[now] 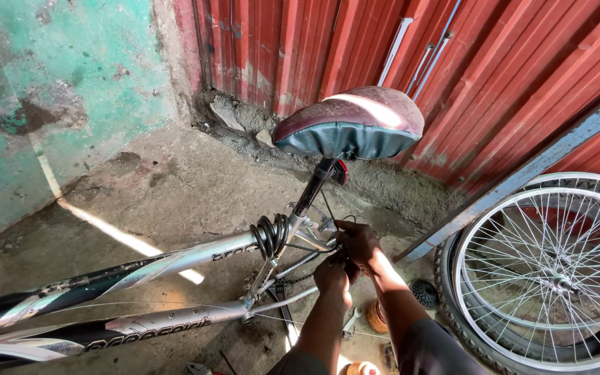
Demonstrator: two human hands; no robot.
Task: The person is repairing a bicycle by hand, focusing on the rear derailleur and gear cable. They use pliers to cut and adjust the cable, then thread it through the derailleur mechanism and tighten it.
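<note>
Silver bicycle frame [175, 257], centre frame, below saddle [350, 123]. Your left hand [333, 276] and right hand [357, 242]: fingers curled pinching thin cable [307, 248] near seat post. Risk: cable slipping, pinched fingertips.

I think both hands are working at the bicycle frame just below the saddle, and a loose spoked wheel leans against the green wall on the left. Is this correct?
Not quite. In the head view the spoked wheel leans against the red corrugated metal wall on the right, not the green wall. The rest holds: the left hand and right hand work at the bicycle frame just below the saddle.
</note>
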